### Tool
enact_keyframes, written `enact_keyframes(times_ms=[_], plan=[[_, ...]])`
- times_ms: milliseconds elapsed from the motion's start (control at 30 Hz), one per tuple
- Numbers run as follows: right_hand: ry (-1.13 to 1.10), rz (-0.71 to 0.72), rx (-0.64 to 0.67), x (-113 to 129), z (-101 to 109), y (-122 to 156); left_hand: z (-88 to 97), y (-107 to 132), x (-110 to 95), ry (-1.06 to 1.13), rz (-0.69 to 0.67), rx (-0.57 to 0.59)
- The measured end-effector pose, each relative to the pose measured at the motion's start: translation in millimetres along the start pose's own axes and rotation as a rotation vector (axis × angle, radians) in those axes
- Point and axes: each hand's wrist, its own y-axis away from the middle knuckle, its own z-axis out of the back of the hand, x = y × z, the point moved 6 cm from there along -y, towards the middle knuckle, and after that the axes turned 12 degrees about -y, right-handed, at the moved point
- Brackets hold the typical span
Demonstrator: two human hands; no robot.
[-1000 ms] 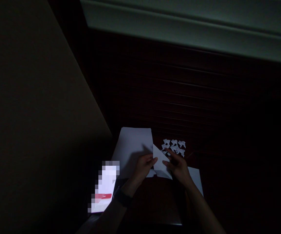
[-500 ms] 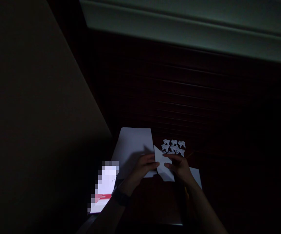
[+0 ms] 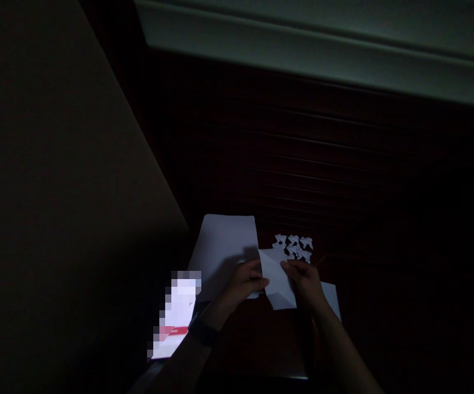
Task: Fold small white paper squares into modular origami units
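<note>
A white sheet of paper (image 3: 277,282) with creases is held up between my two hands, above the dark table. My left hand (image 3: 243,280), with a dark band on its wrist, pinches the sheet's left edge, thumb in front. My right hand (image 3: 306,280) grips the upper right edge between thumb and fingers. Just beyond the sheet lie several small folded paper figures (image 3: 293,239) in rows, the nearer ones partly hidden by it. To the left is a stack of white paper (image 3: 229,235), shaded by my left hand.
A lit screen (image 3: 181,306), partly pixelated, glows left of my left forearm. Another piece of white paper (image 3: 330,298) lies right of my right wrist. A wall (image 3: 76,137) rises at left, and a pale ledge (image 3: 302,54) crosses the top. The room is very dark.
The sheet has been opened out wider, its top right corner now covering part of the paper figures. My right thumb has moved up to the sheet's upper right edge; my left hand stays nearly still.
</note>
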Motion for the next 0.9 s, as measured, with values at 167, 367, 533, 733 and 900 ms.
enact_keyframes(times_ms=[167,367,533,733,900], plan=[[0.048,-0.029,0.077,-1.1,-7.2,2.7,4.5,0.9,-12.5,0.012,-0.068,-0.114],[0.096,-0.055,0.18,-3.1,-13.8,5.6,17.1,0.2,-12.5,-0.064,-0.073,-0.293],[0.145,-0.049,0.173,-7.1,-11.0,0.5,18.9,-6.8,-3.0,-0.215,-0.05,-0.308],[0.174,-0.044,0.177,-5.5,-11.0,0.3,20.9,-9.3,4.6,-0.26,-0.014,-0.324],[0.146,-0.076,0.217,-4.4,-13.4,4.7,25.6,-9.8,4.6,-0.287,-0.048,-0.364]])
